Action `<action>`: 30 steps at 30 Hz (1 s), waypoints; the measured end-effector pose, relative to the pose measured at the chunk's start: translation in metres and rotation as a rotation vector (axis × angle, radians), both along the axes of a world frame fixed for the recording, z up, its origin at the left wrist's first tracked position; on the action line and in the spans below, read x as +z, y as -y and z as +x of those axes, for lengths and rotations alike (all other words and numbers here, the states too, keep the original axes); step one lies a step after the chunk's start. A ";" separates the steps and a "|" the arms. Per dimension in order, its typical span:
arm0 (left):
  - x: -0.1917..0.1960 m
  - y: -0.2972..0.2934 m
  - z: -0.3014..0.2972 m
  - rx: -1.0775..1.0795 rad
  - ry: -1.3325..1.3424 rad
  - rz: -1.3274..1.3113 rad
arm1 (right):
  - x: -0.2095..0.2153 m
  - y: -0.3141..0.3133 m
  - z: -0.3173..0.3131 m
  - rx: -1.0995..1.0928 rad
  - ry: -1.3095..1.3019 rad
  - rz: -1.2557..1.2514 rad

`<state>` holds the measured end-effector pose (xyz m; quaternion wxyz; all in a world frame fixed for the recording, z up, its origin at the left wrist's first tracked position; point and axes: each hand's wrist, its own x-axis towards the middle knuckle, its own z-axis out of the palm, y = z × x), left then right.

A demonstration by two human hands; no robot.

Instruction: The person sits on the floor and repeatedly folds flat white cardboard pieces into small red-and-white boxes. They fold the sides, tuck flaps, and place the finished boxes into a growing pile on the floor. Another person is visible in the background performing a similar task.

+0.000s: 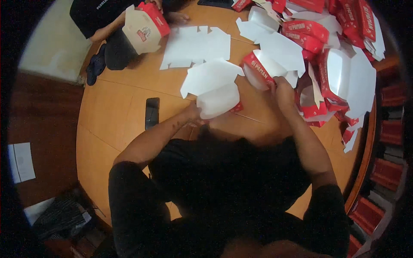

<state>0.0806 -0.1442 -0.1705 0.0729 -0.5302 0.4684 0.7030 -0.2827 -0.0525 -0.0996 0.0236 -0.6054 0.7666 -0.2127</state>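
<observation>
In my left hand (194, 115) is a partly folded food box (218, 101), its white inside facing up and its large lid flap spread out beyond it. The fingers are partly hidden behind the box's near edge. My right hand (282, 91) closes on the near end of a red-sided food box (258, 69) with a white inside, further off to the right. That box lies against the edge of the heap of other boxes. A flat white box sheet (195, 47) lies past my left hand, on the wooden surface.
A heap of red and white boxes (303, 36) covers the far right. At the far left, another person's hand (157, 5) is at a tan and red box (144, 32). A dark phone (152, 114) lies left of my left forearm. Red stacks (387, 172) stand beyond the right edge.
</observation>
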 end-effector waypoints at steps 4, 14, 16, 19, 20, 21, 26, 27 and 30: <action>-0.074 0.004 0.012 -0.069 -0.190 -0.072 | 0.027 0.002 0.035 0.122 0.110 -0.166; 0.039 0.050 0.013 -0.054 -0.369 -0.262 | 0.040 -0.030 0.052 0.537 0.221 -0.258; 0.131 -0.004 -0.015 0.466 -0.419 -0.456 | 0.048 -0.031 0.055 0.578 0.168 -0.271; 0.175 -0.029 -0.017 0.526 -0.414 -0.635 | 0.058 -0.032 0.062 0.687 0.102 -0.297; 0.180 -0.035 -0.015 0.504 -0.373 -0.644 | 0.061 -0.038 0.063 0.730 0.064 -0.287; 0.185 -0.042 -0.014 0.478 -0.333 -0.651 | 0.063 -0.045 0.066 0.770 0.024 -0.277; 0.203 -0.092 -0.008 0.471 -0.458 -0.552 | 0.112 -0.119 0.093 0.485 0.712 -0.354; 0.202 -0.115 -0.011 0.417 -0.431 -0.602 | 0.113 -0.132 0.093 0.414 0.890 -0.331; 0.194 -0.186 -0.011 0.317 -0.381 -0.608 | 0.110 -0.162 0.089 0.168 1.266 -0.214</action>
